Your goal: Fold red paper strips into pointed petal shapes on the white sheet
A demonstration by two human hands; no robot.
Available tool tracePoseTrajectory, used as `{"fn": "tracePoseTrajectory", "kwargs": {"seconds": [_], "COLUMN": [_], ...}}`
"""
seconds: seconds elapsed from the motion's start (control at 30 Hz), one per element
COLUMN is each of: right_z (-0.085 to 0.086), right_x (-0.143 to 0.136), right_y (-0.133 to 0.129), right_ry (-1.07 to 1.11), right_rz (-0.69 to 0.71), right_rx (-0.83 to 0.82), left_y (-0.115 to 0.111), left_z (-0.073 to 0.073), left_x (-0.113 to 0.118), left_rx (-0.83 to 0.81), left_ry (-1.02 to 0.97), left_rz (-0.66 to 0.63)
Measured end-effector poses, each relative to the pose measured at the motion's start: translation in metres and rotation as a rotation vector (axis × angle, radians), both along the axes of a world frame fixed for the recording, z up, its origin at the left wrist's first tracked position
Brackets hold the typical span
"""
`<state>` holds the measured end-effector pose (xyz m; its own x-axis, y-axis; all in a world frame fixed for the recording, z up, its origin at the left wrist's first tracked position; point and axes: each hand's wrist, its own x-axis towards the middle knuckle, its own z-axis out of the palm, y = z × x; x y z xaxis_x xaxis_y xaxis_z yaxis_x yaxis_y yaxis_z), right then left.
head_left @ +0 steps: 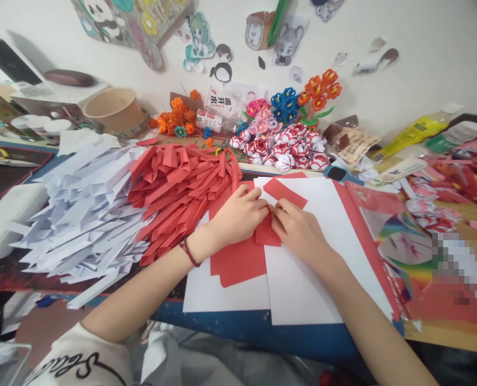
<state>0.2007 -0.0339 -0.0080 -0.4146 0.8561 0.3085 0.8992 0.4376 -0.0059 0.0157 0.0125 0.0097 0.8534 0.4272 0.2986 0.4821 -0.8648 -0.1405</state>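
Observation:
Over the middle of the desk my left hand (240,214) and my right hand (300,228) meet at the fingertips. Both are closed in a pinch on a small red paper piece (268,235), whose lower part hangs between them. How the fingers grip its upper edge is partly hidden. Beneath my left hand lie larger red paper sheets (238,265). Under my right hand is a stack of white paper (298,289), with another red paper rectangle (285,193) on it just beyond the fingers.
Left of my hands lie heaps of folded red strips (182,187) and folded white strips (86,209). Red-and-white paper flowers (282,145) and orange flowers (319,96) stand along the back. A plastic packet (399,241) and a yellow bottle (415,134) are at right.

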Motion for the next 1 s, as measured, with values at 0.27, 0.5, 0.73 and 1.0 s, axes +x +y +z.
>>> {"fn": "tracePoseTrajectory", "kwargs": {"seconds": [0.27, 0.5, 0.73, 1.0], "right_z": [-0.002, -0.001, -0.001, -0.001], "right_x": [-0.005, -0.009, -0.01, -0.012], "right_y": [-0.002, -0.006, -0.006, -0.006], "right_ry": [-0.059, -0.075, -0.069, -0.086], "right_rz": [-0.067, -0.097, -0.066, -0.068], "right_rx": [0.061, 0.103, 0.165, 0.141], "left_y": [-0.004, -0.005, -0.006, -0.008], "left_z": [0.005, 0.007, 0.006, 0.006], "left_x": [-0.005, -0.006, -0.006, -0.006], "left_rx": [-0.037, -0.053, -0.049, -0.061], "left_ry": [0.026, 0.03, 0.014, -0.005], "left_rz": [-0.003, 0.005, 0.001, 0.001]}}
